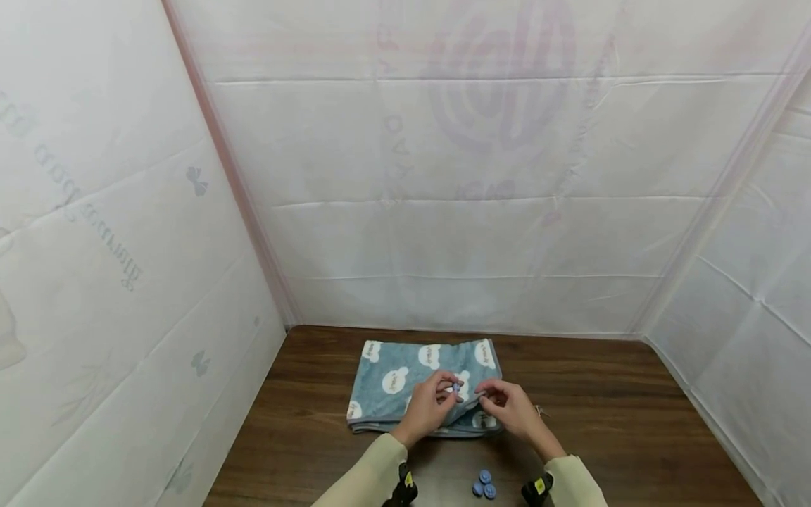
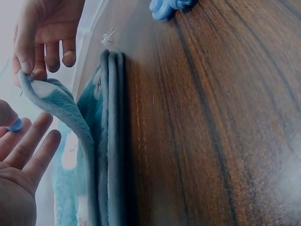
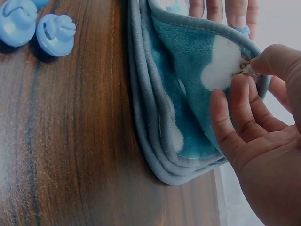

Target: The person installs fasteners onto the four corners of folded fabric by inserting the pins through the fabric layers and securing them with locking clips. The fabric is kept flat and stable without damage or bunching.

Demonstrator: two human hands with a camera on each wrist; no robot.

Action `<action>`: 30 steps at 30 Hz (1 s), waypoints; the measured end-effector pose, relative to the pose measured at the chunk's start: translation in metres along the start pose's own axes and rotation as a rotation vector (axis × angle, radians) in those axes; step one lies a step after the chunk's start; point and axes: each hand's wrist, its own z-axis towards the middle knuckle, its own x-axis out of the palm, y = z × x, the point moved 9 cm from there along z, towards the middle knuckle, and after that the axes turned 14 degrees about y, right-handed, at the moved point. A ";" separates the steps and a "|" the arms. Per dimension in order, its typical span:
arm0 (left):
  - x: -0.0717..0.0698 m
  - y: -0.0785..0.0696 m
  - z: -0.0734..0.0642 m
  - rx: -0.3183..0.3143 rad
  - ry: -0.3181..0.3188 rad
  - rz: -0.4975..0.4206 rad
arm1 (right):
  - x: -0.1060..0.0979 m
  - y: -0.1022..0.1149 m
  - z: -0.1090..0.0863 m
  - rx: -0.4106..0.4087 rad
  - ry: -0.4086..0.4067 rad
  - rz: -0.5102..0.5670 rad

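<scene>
A folded teal blanket (image 1: 394,358) with white printed patches and grey edging lies on the table. My right hand (image 1: 514,410) pinches its near right corner, lifted and turned up, between thumb and fingertips. A small clear piece (image 3: 248,70) shows under these fingertips, and a thin point sticks out past the edging in the left wrist view. Above the blanket, my left hand (image 1: 429,407) holds a small blue fastener cap (image 2: 15,125) between thumb and finger, other fingers spread. Several blue mushroom-shaped fasteners (image 1: 484,477) sit on the table in front, between the forearms.
Clear pins (image 2: 107,36) lie on the brown wooden table (image 1: 608,408), just right of the blanket. White printed sheeting (image 1: 469,232) walls the table at the back and both sides.
</scene>
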 end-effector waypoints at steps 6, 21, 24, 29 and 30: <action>0.004 -0.004 0.003 0.002 0.032 0.014 | 0.002 0.001 0.002 0.000 0.037 -0.008; 0.006 0.000 0.006 -0.053 0.033 0.051 | 0.007 0.025 -0.002 0.012 0.087 -0.008; 0.007 0.000 0.006 -0.050 0.034 0.047 | 0.007 0.019 -0.001 0.011 0.079 -0.018; 0.007 0.000 0.005 -0.060 0.041 0.042 | 0.007 0.005 0.001 0.004 0.076 0.003; 0.007 0.000 0.005 -0.062 0.042 0.041 | 0.007 0.005 0.001 -0.002 0.078 0.012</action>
